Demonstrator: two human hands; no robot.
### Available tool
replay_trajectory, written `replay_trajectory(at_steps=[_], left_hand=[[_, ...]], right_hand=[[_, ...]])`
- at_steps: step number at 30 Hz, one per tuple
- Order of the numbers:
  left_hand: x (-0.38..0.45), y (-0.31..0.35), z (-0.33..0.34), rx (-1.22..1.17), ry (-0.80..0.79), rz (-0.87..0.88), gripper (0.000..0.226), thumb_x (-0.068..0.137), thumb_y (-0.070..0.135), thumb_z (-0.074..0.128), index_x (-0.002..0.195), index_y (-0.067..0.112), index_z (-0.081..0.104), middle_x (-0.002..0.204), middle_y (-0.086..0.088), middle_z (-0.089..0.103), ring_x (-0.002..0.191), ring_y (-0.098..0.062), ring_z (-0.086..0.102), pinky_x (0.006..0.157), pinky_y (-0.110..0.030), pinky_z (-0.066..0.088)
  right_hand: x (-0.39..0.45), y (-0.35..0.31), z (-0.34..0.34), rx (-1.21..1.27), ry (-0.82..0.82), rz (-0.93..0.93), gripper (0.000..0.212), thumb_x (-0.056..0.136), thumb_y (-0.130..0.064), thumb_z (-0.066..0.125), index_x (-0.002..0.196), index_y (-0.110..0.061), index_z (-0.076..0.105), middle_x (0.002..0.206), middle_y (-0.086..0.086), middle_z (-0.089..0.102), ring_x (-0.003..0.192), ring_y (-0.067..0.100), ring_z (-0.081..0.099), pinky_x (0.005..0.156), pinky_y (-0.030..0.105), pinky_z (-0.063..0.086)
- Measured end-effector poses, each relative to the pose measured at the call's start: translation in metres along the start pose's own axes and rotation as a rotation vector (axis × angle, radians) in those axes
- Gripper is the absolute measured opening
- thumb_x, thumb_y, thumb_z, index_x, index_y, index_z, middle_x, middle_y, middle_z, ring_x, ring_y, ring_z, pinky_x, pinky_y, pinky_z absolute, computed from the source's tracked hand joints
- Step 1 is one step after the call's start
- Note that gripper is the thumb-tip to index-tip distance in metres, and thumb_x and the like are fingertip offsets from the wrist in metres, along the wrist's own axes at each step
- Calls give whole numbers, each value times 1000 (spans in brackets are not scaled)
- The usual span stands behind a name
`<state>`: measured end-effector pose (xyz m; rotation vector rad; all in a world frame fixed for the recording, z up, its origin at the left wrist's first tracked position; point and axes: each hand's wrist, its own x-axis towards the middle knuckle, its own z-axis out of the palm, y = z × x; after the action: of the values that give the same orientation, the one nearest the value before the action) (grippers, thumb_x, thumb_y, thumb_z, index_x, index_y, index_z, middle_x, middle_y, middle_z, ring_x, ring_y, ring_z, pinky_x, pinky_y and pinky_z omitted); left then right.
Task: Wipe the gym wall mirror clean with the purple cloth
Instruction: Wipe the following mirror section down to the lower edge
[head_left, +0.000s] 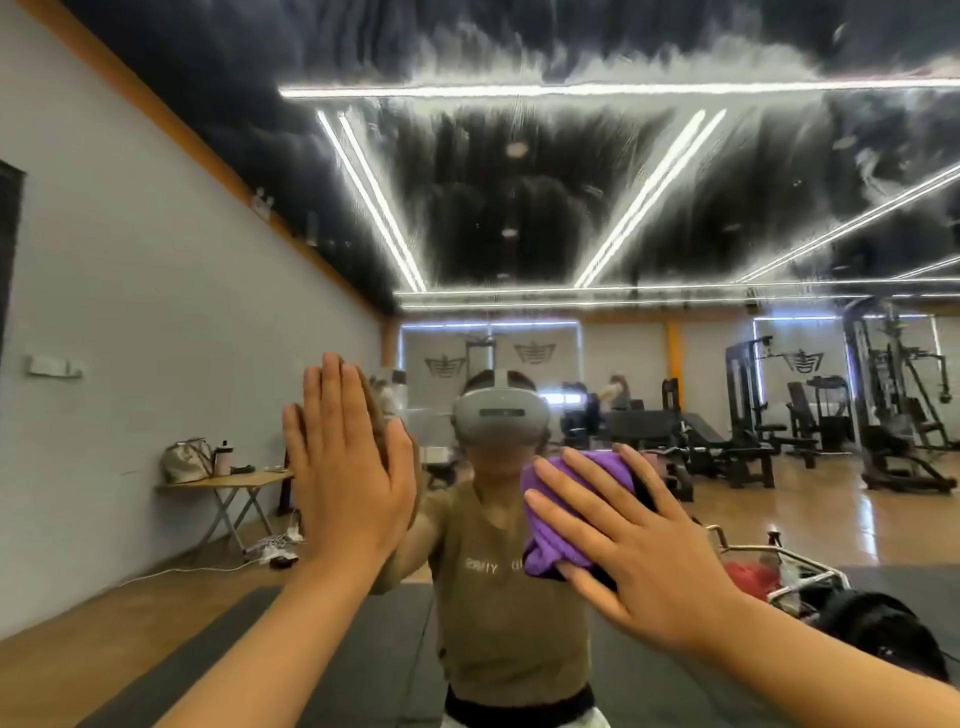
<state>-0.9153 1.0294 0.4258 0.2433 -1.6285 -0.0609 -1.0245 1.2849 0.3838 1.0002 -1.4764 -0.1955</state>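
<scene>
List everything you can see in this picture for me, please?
gym wall mirror: one, streaked with whitish smears across its upper part, filling the view ahead.
purple cloth: one, purple, bunched against the glass under the right hand.
folding table: one, light wood, reflected at left by the wall.
bag: one, pale, on that table.
weight machines: several, black, reflected at right.
left hand: one, flat on the mirror, fingers straight.
right hand: one, pressing the cloth to the mirror with spread fingers.

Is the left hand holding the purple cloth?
No, the left hand lies flat and bare on the mirror; the right hand presses the cloth.
</scene>
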Motion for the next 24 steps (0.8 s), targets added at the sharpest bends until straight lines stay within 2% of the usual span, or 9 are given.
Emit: replay_trajectory(at_steps=[4, 7, 11, 14, 16, 18, 22, 24], left_hand=[[0, 17, 3, 34, -18, -51, 68, 103, 49, 17, 163, 19, 3, 169, -9, -8, 155, -22, -13, 125, -46, -11], [-1, 19, 2, 50, -16, -50, 74, 101, 58, 13, 163, 19, 3, 169, -12, -8, 155, -23, -13, 123, -40, -15], [-1, 23, 1, 52, -6, -72, 79, 98, 64, 12, 163, 19, 2, 169, -12, -8, 156, -23, -12, 121, -35, -19], [-1, 34, 5, 32, 9, -89, 78, 99, 60, 14, 162, 16, -3, 169, -7, -10, 155, -17, -14, 122, -34, -17], [-2, 37, 8, 18, 22, -91, 75, 100, 57, 15, 159, 17, -9, 169, -5, -9, 155, -14, -14, 123, -36, -16], [-2, 37, 9, 11, 12, -97, 73, 100, 56, 14, 157, 20, -12, 170, -3, -8, 155, -13, -13, 123, -38, -15], [-3, 35, 9, 24, -5, -90, 74, 99, 60, 9, 157, 19, -12, 169, -2, -10, 155, -12, -14, 124, -40, -13], [-2, 36, 8, 21, -13, -92, 75, 98, 61, 8, 157, 19, -12, 169, -2, -11, 155, -13, -15, 124, -40, -13]], right_hand=[[1, 11, -2, -22, -38, -65, 61, 107, -53, 26, 162, -29, 21, 169, -2, 18, 156, 20, 14, 124, 53, 9], [18, 33, -7, -46, -46, -105, 58, 108, -51, 21, 162, -30, 20, 168, -2, 20, 156, 20, 17, 123, 53, 12], [79, 90, -23, 38, 1, 150, 60, 104, -48, 29, 160, -26, 28, 166, -1, 24, 153, 21, 23, 123, 46, 7], [122, 129, -40, 103, 49, 365, 61, 105, -50, 22, 162, -29, 16, 169, -6, 11, 156, 16, 9, 121, 37, -8], [141, 142, -46, 153, 33, 511, 58, 109, -45, 23, 162, -30, 6, 171, -7, -1, 157, 14, -4, 121, 40, -13], [148, 136, -47, 171, 50, 614, 58, 111, -40, 25, 163, -27, 3, 171, -5, -4, 156, 14, -7, 122, 43, -14], [114, 106, -34, 163, 131, 549, 62, 106, -45, 21, 163, -23, 13, 170, -2, 5, 157, 17, 2, 121, 37, -17], [77, 85, -24, 135, 129, 473, 63, 105, -46, 25, 162, -21, 22, 169, 1, 15, 156, 21, 12, 125, 43, -5]])
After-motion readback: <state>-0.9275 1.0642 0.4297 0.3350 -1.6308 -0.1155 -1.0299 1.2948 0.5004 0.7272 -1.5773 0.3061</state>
